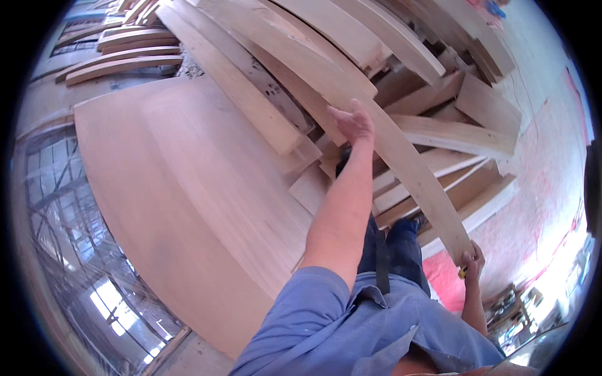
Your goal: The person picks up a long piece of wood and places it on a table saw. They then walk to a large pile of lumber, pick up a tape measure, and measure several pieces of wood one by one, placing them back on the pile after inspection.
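Note:
A long, pale wooden plank (pixel 420 175) slants across the view, from the upper left down to my right side. My left hand (pixel 356 124) grips its near edge around the middle, with the arm reaching forward. At the plank's lower right end, my right hand (pixel 475 258) is closed around the tip. A small yellow object (pixel 463 272) shows at that hand, too little of it visible to name. Left of my left arm lies a broad wooden panel (pixel 188 169) with a curved edge.
Loose boards and offcuts (pixel 451 135) lie heaped in front of my legs. More thick planks (pixel 401 37) are piled at the top. Curved wooden pieces (pixel 125 66) are stacked at the far left. Clear plastic sheeting (pixel 75 232) borders the panel; pinkish floor (pixel 533 188) lies at right.

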Demonstrator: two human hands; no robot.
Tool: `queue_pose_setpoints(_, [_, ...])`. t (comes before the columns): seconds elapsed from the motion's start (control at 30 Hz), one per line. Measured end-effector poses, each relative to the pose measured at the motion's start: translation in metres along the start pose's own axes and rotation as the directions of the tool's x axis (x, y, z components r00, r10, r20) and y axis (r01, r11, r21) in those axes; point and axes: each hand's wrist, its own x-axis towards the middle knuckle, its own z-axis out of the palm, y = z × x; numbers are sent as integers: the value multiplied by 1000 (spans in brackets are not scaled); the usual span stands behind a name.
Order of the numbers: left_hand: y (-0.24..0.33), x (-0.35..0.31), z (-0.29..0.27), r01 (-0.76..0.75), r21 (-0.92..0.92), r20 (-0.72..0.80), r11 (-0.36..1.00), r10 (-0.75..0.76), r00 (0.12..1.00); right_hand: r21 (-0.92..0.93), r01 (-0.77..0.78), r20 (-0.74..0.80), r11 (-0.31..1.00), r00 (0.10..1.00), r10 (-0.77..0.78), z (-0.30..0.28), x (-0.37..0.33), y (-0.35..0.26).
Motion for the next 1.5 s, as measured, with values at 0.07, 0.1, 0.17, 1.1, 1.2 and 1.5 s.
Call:
queue_pose_setpoints(0.07, [-3, -1, 4, -7, 22, -28, 1000, 8, 1000, 14, 4, 10, 1000, 1000, -4, -1, -1, -3])
queue_pose_setpoints(0.1, [-5, 2, 5, -13, 14, -30, 1000, 13, 999, 19, 6, 18, 1000, 1000, -6, -2, -1, -4])
queue_pose_setpoints(0.17, [-12, 3, 7, -23, -5, -32, 1000, 23, 999, 24, 10, -6, 1000, 1000, -9, -5, 1, 6])
queue_pose_setpoints(1.1, [-31, 23, 8, 350, -326, 94, 878, -338, 936, -92, -101, -133, 991, 987, 88, 10, 7, -9])
queue_pose_setpoints(1.2, [-12, 13, 10, 226, -33, 62, 974, -224, 973, -75, -86, -122, 993, 990, 76, 12, 11, -6])
queue_pose_setpoints(1.5, [-15, 34, 19, -464, 876, 470, -136, 19, 882, -38, -125, -137, 991, 983, 118, 14, 15, -11])
